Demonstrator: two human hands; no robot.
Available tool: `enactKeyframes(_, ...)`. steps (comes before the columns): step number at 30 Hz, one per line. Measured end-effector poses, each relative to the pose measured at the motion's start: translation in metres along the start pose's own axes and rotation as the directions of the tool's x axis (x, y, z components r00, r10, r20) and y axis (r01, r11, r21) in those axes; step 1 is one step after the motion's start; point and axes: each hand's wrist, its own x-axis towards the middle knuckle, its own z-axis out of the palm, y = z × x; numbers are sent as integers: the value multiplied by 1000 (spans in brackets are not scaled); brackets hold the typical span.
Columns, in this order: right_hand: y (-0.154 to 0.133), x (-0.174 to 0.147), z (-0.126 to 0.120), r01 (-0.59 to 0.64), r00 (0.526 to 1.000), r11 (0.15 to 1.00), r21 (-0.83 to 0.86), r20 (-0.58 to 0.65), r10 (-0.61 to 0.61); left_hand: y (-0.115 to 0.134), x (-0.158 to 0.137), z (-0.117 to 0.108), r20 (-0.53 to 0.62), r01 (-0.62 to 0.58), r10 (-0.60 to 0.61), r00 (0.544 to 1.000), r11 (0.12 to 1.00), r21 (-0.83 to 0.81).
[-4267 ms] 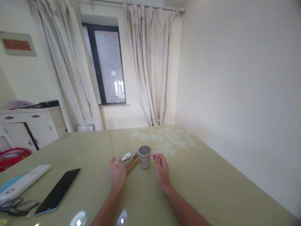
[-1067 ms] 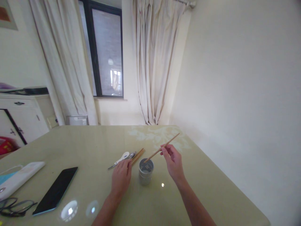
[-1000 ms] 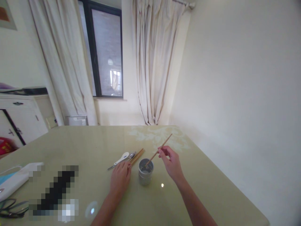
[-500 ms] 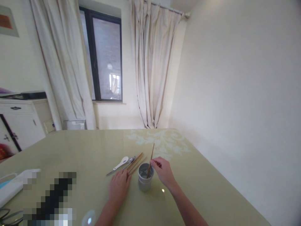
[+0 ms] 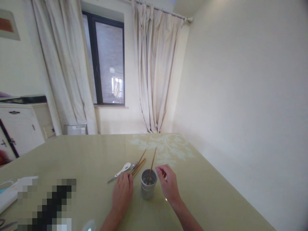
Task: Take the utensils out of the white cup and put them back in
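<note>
A grey cup [image 5: 148, 191] with small holes inside its bottom stands upright on the table. One brown chopstick [image 5: 152, 163] leans in it, its top rising above the rim. Just right of the cup is my right hand [image 5: 169, 184], fingers loosely curled, thumb apart from them and nothing seen between; it is clear of the chopstick. Left of the cup, my left hand [image 5: 123, 192] has its fingertips on the near ends of several chopsticks [image 5: 140, 166], one tilted up from the rest. A white spoon [image 5: 123, 169] and a metal spoon [image 5: 133, 166] lie beyond that hand.
The glossy table [image 5: 204, 192] reaches to the wall [image 5: 240, 96] on the right. At the left lie a white packet [image 5: 12, 194] and a pixelated dark object [image 5: 53, 203]. Beyond the table are curtains [image 5: 158, 64], a window [image 5: 109, 61] and a white cabinet [image 5: 21, 123].
My right hand has let go of the chopstick, which now leans in the cup, and moved slightly right. By my left hand, one chopstick has tilted up from the others.
</note>
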Motion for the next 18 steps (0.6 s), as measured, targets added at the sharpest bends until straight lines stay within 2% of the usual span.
enactKeyframes(2, -9, -2, -1, 32, 999, 999, 8, 3, -32, 4, 1, -3, -106, 40, -54, 993, 991, -130)
enactKeyframes(3, -15, -3, -1, 44, 999, 999, 22, 18, -44, 6, 0, -4, -152, 16, -45, 987, 983, -185)
enactKeyframes(5, -26, -6, -1, 60, 996, 995, 76, 64, -65, 11, -3, -6, -223, -129, 72, 972, 958, -256)
enactKeyframes(7, -37, -8, 0, 58, 991, 987, 153, 107, -75, 16, -8, -7, -265, -304, 229, 937, 908, -289)
enactKeyframes(8, -41, -9, 1, 50, 990, 981, 188, 124, -74, 19, -11, -7, -270, -358, 281, 921, 882, -306)
enactKeyframes(10, -48, -9, 1, 25, 989, 972, 233, 135, -58, 23, -14, -8, -260, -394, 316, 912, 852, -345)
enactKeyframes(12, -51, -7, -2, 1, 995, 970, 245, 97, -25, 24, -15, -10, -219, -363, 299, 929, 852, -378)
enactKeyframes(14, -52, 1, -10, -9, 1000, 973, 233, 2, 9, 21, -11, -11, -156, -275, 232, 960, 882, -383)
enactKeyframes(16, -50, 12, -22, -5, 995, 981, 194, -93, 23, 14, -6, -9, -85, -156, 135, 987, 927, -342)
enactKeyframes(18, -46, 25, -33, -1, 993, 991, 136, -120, 17, 5, -2, -5, -10, -74, 74, 997, 967, -242)
